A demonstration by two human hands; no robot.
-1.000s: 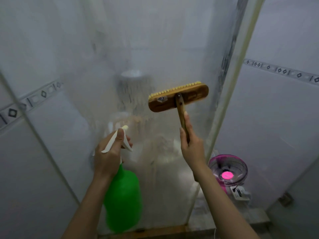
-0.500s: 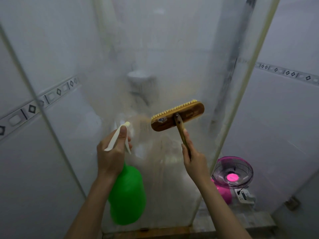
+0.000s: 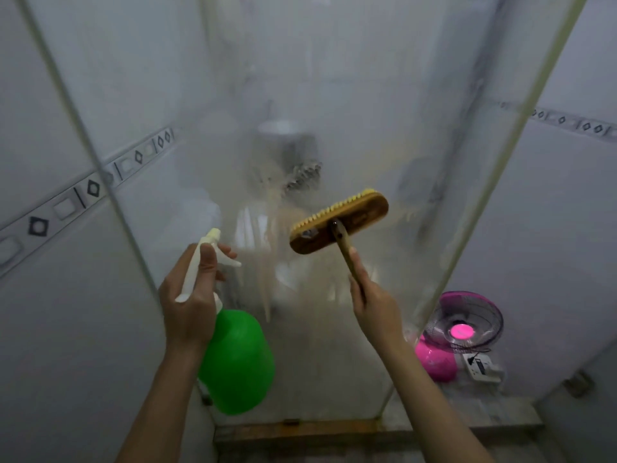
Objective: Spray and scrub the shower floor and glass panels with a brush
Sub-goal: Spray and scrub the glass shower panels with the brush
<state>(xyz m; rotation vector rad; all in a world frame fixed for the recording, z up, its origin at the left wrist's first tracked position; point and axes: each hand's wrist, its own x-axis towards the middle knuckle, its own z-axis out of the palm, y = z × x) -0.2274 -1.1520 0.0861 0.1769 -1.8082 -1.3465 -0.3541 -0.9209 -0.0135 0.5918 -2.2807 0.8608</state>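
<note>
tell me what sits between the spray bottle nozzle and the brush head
No object. In the head view, only the streaked glass panel shows behind the gap between spray bottle and brush head.

Both our forearms reach forward and up; left hand grips the sprayer, right hand the brush.

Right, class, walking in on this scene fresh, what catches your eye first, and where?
The bright green spray bottle stands out at lower centre-left, gripped at its white trigger head by the left hand. Right of it, the right hand holds a wooden scrub brush, yellow bristles toward the foggy, streaked glass panel. A vivid pink fan glows low on the right.
</note>
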